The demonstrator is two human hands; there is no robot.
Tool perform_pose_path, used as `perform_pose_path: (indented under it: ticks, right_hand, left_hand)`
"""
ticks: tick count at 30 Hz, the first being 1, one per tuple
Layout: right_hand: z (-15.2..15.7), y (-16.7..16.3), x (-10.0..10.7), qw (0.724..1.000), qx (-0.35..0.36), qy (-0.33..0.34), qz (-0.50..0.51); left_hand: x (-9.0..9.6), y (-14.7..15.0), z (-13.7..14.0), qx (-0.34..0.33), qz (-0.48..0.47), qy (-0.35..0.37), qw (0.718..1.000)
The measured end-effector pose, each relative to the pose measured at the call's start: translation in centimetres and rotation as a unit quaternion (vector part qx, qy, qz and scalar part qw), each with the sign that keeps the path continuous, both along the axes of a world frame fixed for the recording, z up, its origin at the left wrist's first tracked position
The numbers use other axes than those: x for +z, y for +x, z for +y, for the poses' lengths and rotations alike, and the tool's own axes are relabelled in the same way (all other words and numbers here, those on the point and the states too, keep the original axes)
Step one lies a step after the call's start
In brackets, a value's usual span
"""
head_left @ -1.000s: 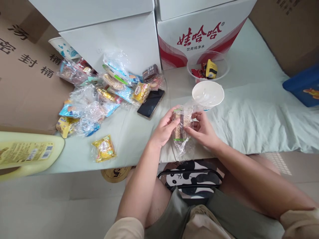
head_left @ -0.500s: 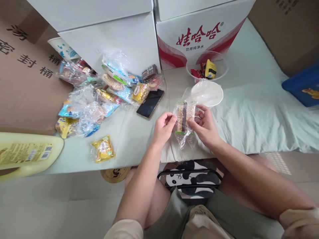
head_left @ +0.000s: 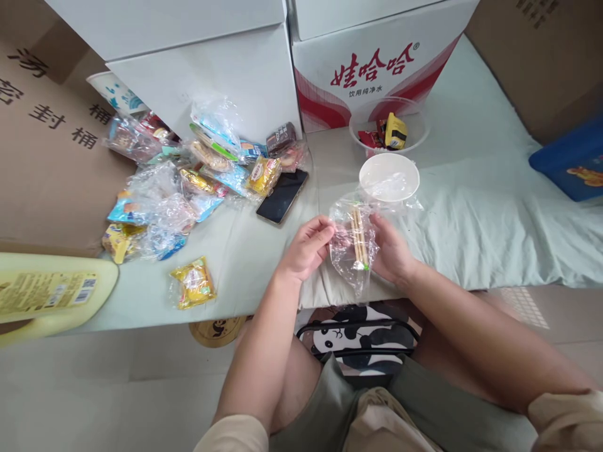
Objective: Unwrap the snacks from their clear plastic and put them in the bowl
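Clear plastic packet point(head_left: 358, 242) with pale layered biscuits inside, held up between both hands above the near edge of the green cloth point(head_left: 475, 213). Biscuits seen edge-on as narrow strips; long axis runs near to far, far end tipped slightly left, near end slightly right. Green bit shows at the near end; loose film sticks out past the biscuits on the near side and to the left.

Left hand point(head_left: 306, 250): thumb and forefinger pinching the film at the packet's left edge, other fingers curled. Right hand point(head_left: 394, 254): at the packet's right side, thumb up along that edge; its other fingers are mostly hidden, can't tell if they are spread or pressed together.

White cup point(head_left: 416, 174) just beyond the packet, mouth facing up, clear film across its near side; can't tell if the two touch. Farther, clear bowl point(head_left: 426, 133) with a yellow packet point(head_left: 394, 130) and red packets point(head_left: 369, 139) in it, near the red-lettered carton point(head_left: 372, 72).

Left of the hands: dark phone point(head_left: 282, 196), lying flat, slanting far-right to near-left, just beside the snack pile point(head_left: 162, 201). Single yellow snack point(head_left: 194, 284) lies apart, nearer. Yellow bottle point(head_left: 51, 294) at near left, blue container point(head_left: 572, 164) at far right.
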State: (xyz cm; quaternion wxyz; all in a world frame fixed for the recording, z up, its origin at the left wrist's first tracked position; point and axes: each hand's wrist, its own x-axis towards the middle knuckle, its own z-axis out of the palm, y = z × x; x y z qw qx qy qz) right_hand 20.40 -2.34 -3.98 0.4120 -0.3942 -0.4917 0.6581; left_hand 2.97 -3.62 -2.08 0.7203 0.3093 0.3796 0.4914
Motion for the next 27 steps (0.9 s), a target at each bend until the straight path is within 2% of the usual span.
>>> perform_pose_path:
  ticks: [2, 4, 6, 8, 12, 19, 25, 27]
  right_hand:
    - [-0.1, 0.0, 0.3, 0.996, 0.018, -0.074, 0.050]
    - [-0.2, 0.0, 0.4, 0.986, 0.027, -0.132, 0.094]
    - [-0.2, 0.1, 0.3, 0.981, 0.029, -0.154, 0.110]
    - [-0.2, 0.3, 0.3, 0.981, 0.029, -0.157, 0.114]
    - [-0.2, 0.7, 0.5, 0.979, 0.050, -0.142, 0.140]
    - [-0.7, 0.6, 1.1, 0.956, 0.131, -0.193, 0.175]
    - [-0.8, 0.3, 0.9, 0.951, 0.110, -0.221, 0.184]
    - [-0.8, 0.4, 0.7, 0.956, 0.092, -0.211, 0.180]
  left_hand:
    - [-0.1, -0.2, 0.2, 0.024, 0.000, -0.005, 1.000]
    - [-0.4, -0.2, 0.4, 0.047, 0.058, 0.010, 0.997]
    - [-0.8, -0.2, 0.6, 0.069, 0.149, 0.033, 0.986]
    - [-0.9, -0.3, 0.7, 0.088, 0.189, 0.045, 0.977]
    - [-0.2, -0.9, 0.9, 0.105, 0.102, 0.040, 0.988]
    - [1.7, -2.8, 1.1, 0.207, -0.009, 0.014, 0.978]
    - [2.0, -4.8, 1.7, 0.322, -0.109, -0.011, 0.940]
    - [1.8, -5.2, 1.9, 0.330, -0.105, -0.016, 0.938]
